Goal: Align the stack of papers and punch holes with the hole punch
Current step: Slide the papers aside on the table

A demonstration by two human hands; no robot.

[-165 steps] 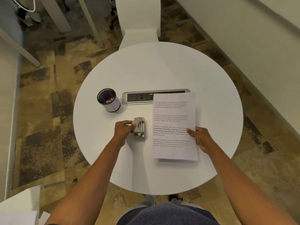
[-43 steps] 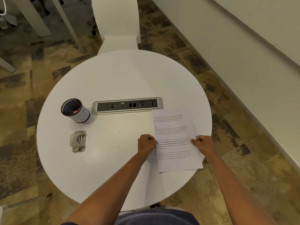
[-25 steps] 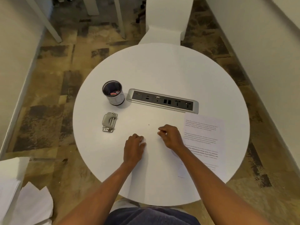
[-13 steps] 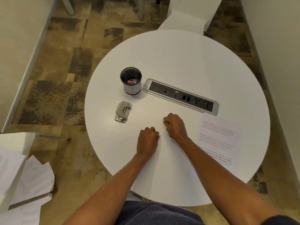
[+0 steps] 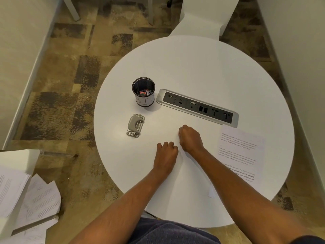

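Paper stack (image 5: 241,155) lies flat at the table's (image 5: 193,67) right edge, holes not visible from here, hole punch (image 5: 135,125) untouched well left, left hand (image 5: 166,153) and right hand (image 5: 190,138) curled, empty, mid-table; looks done or paused.

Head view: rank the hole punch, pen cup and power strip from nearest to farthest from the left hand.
From the left hand:
1. Hole punch, up and to its left.
2. Pen cup, beyond the punch.
3. Power strip, by its middle; its near end rivals the cup.
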